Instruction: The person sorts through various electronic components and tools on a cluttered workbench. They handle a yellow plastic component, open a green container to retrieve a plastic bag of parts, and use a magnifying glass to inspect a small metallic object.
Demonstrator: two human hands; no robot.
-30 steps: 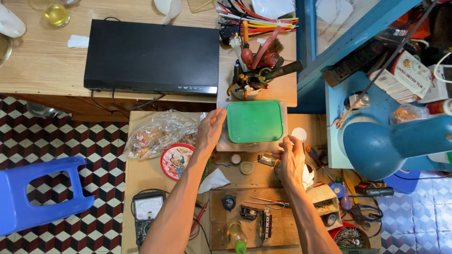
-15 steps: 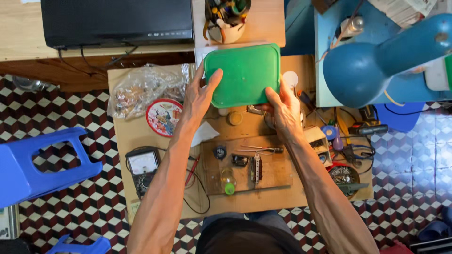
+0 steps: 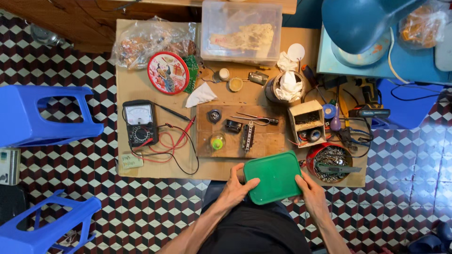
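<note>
I have brought the green lid [image 3: 274, 177] off the clear tub [image 3: 241, 32] down to my lap, left hand [image 3: 234, 187] and right hand [image 3: 311, 193] clamped on its edges. Ahead: cardboard worktop [image 3: 141, 89], wooden board [image 3: 263, 141], multimeter [image 3: 138, 123], screw tin [image 3: 331, 162].

Green lid [image 3: 274, 177] lifted off clear container [image 3: 241, 32], now near lap.

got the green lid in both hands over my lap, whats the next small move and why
Probably set the green lid down somewhere off the work surface, such as on your lap. Both the left hand and right hand are taken up gripping its edges, the clear plastic box at the far side of the low table stands open, and the table is crowded with small parts.
</note>
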